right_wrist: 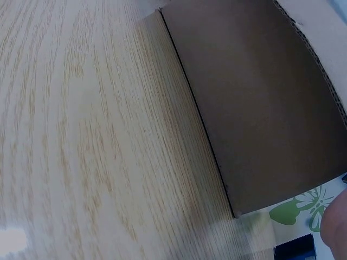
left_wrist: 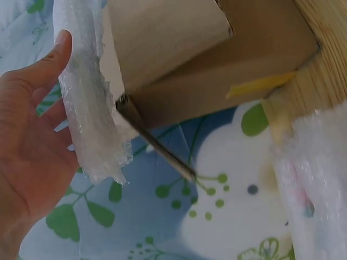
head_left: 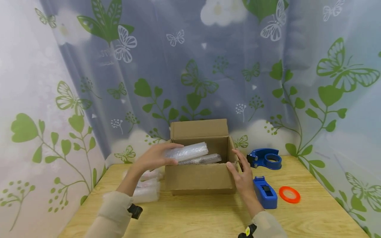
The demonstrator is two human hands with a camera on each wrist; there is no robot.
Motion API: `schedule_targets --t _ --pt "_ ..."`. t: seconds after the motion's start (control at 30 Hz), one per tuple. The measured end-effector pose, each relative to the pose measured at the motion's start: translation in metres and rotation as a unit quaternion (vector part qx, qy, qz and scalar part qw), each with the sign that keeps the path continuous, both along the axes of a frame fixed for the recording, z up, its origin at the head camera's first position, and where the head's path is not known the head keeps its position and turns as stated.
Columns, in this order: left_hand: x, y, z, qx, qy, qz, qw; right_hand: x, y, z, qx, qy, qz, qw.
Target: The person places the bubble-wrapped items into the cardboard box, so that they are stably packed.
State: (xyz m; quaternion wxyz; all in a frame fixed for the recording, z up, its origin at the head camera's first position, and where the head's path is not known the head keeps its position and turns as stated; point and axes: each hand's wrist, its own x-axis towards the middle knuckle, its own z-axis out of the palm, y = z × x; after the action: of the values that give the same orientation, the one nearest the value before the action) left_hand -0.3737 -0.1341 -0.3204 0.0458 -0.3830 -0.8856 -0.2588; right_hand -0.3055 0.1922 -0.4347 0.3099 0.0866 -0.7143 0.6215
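My left hand [head_left: 153, 157] grips a bubble-wrapped bundle [head_left: 190, 151] over the open cardboard box [head_left: 199, 178]. In the left wrist view, the thumb lies along one side of this bundle and the fingers behind it; what the wrap covers cannot be made out. Under it, another bubble-wrapped bundle [head_left: 212, 159] lies inside the box. My right hand [head_left: 244, 177] holds the box at its front right corner, thumb at the front flap and fingers along the right side. Only a fingertip [right_wrist: 335, 225] shows in the right wrist view.
More bubble-wrapped bundles [head_left: 146, 193] lie left of the box on the wooden table [head_left: 196, 215]. Two blue tape dispensers [head_left: 265, 193] and an orange-red ring of tape [head_left: 289, 194] are to its right. A patterned curtain [head_left: 160, 76] hangs behind.
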Motion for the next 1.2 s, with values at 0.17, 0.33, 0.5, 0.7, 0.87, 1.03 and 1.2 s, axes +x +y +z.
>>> schedule_targets --t 0.17,0.33,0.5,0.7,0.87,1.03,1.2 --pt "-0.01 0.018 -0.002 0.013 -0.01 -0.022 0.9996 0.0 0.002 0.0 -0.003 0.003 -0.003 1.0" --pt "-0.017 0.043 -0.004 -0.022 0.035 -0.013 0.9991 -0.001 0.004 -0.003 0.0 0.007 -0.007 1.0" --pt "-0.021 0.065 -0.012 -0.022 0.018 -0.008 0.9996 0.0 0.004 -0.002 -0.002 0.009 -0.01 1.0" --pt "-0.029 0.078 -0.027 -0.002 0.012 -0.028 0.9995 -0.001 0.003 -0.003 -0.003 0.015 -0.011 1.0" --pt "-0.032 0.082 -0.035 -0.012 0.03 -0.024 0.9992 -0.001 0.001 -0.006 -0.001 0.015 -0.011 1.0" --pt "-0.033 0.082 -0.039 -0.023 0.021 -0.027 0.9992 -0.004 0.001 -0.008 -0.001 0.019 -0.012 1.0" --pt "-0.034 0.081 -0.039 -0.029 0.0 -0.031 0.9991 -0.004 0.001 -0.007 -0.007 0.026 -0.008 1.0"
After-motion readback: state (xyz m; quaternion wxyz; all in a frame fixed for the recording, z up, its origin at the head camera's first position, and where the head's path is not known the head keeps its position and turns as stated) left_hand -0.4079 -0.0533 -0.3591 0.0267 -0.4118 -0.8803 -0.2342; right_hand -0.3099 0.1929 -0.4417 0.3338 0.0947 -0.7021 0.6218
